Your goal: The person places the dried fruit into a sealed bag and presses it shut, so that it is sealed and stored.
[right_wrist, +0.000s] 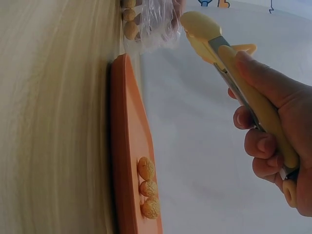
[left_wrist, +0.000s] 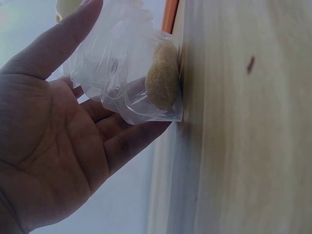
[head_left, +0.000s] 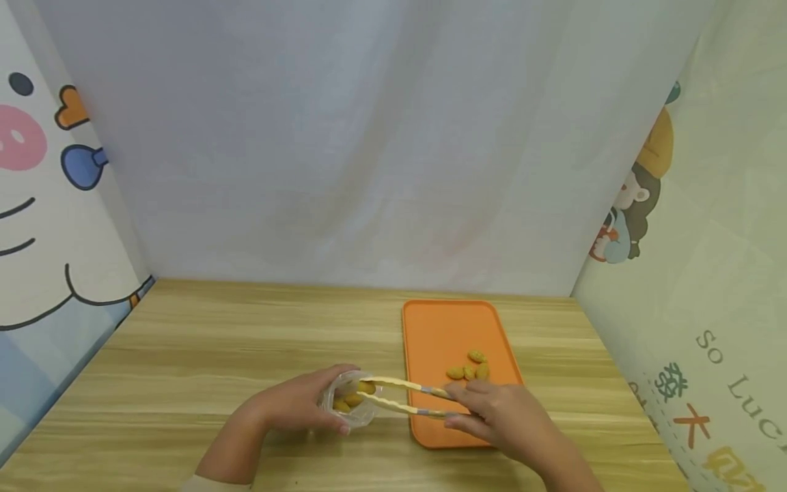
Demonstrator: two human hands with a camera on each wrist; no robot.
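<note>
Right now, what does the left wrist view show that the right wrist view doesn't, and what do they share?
Only the left wrist view shows the left hand, its palm and fingers cupping the clear plastic bag with one nut inside against the wooden table.

Only the right wrist view shows the right hand gripping yellow tongs, plus three nuts lying on the orange tray.

Both show the bag, the tabletop and an edge of the tray.
</note>
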